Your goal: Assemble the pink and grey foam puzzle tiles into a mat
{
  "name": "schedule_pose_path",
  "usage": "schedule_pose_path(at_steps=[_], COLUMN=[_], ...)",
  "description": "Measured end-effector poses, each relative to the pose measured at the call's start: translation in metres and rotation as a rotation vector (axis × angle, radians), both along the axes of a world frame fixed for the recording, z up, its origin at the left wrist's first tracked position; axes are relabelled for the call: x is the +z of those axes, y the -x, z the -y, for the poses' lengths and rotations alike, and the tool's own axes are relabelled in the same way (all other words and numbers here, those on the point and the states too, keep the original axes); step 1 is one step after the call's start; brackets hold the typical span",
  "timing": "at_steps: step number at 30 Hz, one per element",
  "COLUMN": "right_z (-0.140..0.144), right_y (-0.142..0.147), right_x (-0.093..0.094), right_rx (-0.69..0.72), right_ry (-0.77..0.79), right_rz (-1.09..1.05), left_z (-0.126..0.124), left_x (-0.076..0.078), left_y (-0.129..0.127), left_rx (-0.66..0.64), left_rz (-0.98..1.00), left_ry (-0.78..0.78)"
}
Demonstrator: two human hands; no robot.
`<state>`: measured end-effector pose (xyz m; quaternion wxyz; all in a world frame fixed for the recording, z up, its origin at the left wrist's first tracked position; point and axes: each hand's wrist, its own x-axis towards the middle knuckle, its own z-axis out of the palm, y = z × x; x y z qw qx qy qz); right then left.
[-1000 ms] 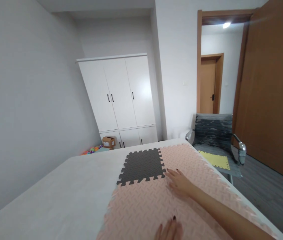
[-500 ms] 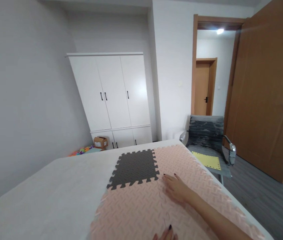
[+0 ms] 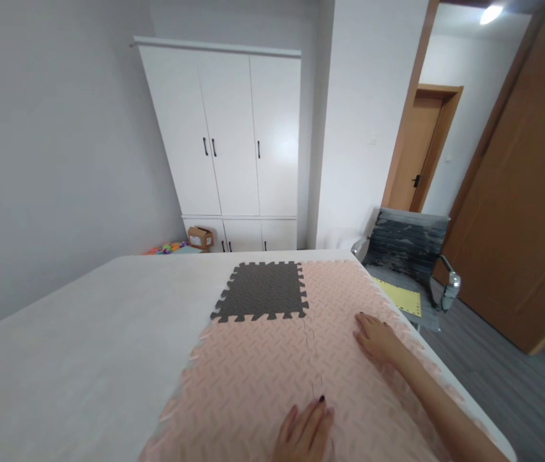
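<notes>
Both the left hand [image 3: 307, 430] and right hand [image 3: 377, 335] lie open and flat on the pink interlocking foam mats [image 3: 258, 372], and uneven pressing could pop what looks like the toothed seam [image 3: 311, 359] at twelve o'clock of the left hand.

No legible txt; label on cardboard box [image 3: 200, 237] too small.

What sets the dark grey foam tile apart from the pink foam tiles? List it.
The dark grey foam tile is charcoal and lies single at the far left; the pink foam tiles are pale pink and cover much more of the white surface. No hand touches the grey tile; the left hand and right hand rest flat on the pink ones. Both have toothed interlocking edges and lie flat, joined.
</notes>
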<state>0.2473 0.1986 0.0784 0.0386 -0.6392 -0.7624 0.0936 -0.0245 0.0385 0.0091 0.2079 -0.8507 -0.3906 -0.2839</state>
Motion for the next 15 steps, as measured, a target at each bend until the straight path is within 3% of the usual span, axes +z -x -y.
schedule_pose_path(at_steps=[4,7,11,13,15], right_z=[-0.005,0.01,0.077,0.126,0.173], right_y=[-0.004,-0.003,-0.013,-0.039,-0.078], right_x=[0.001,0.007,0.008,-0.004,-0.028], right_rx=[0.013,0.018,0.031,0.046,-0.028], right_ry=[0.038,0.078,0.009,-0.129,-0.226], right_rz=[-0.049,-0.084,-0.191,-0.325,-0.419], left_z=[0.009,0.018,0.021,0.019,0.016], left_x=[0.03,0.038,0.035,0.033,0.031], left_y=[0.006,0.003,0.005,0.008,0.011], left_rx=[-0.05,-0.021,-0.036,-0.049,-0.064], left_rz=[-0.005,0.047,0.002,-0.047,-0.068], left_ry=[0.108,0.183,0.214,0.195,0.152])
